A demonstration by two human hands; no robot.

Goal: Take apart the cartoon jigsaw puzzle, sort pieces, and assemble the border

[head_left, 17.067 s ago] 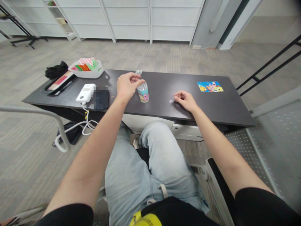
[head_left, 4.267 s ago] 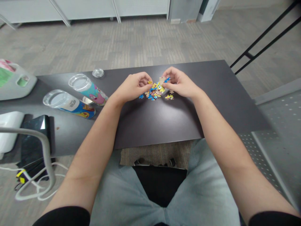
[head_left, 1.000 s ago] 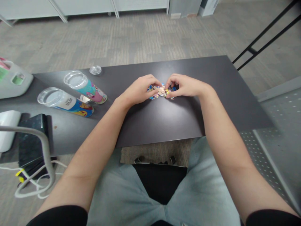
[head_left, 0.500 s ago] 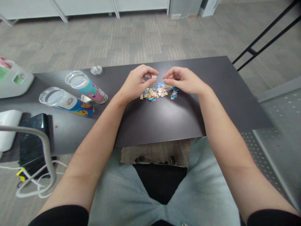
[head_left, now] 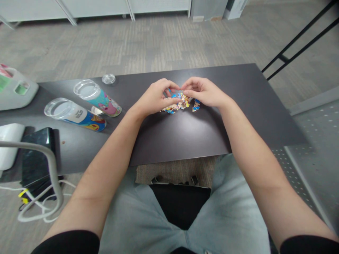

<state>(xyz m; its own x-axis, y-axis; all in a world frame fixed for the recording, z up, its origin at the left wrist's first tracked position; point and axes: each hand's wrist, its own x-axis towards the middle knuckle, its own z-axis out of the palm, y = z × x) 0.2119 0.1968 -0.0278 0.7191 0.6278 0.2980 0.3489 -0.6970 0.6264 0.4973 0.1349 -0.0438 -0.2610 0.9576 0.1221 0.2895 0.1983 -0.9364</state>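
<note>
A small heap of colourful puzzle pieces (head_left: 177,104) lies on the dark table (head_left: 185,134). My left hand (head_left: 156,98) rests at the heap's left side with its fingers curled and its fingertips pinched over the pieces. My right hand (head_left: 203,92) is at the heap's right side, fingers likewise pinched, almost touching the left hand's fingertips above the heap. What each pinch holds is too small to make out. A few pieces (head_left: 196,106) lie just under the right hand.
Two clear tubes with cartoon labels lie on their sides at the left, one pink (head_left: 96,98) and one blue (head_left: 74,115). A small round lid (head_left: 108,78) sits behind them. A grey basket (head_left: 16,91), a white device (head_left: 9,144) and a black phone (head_left: 37,155) are at the far left.
Half a second ago my hands were lifted slightly apart above the heap; now they have come down and together, fingertips nearly meeting over the pieces.
</note>
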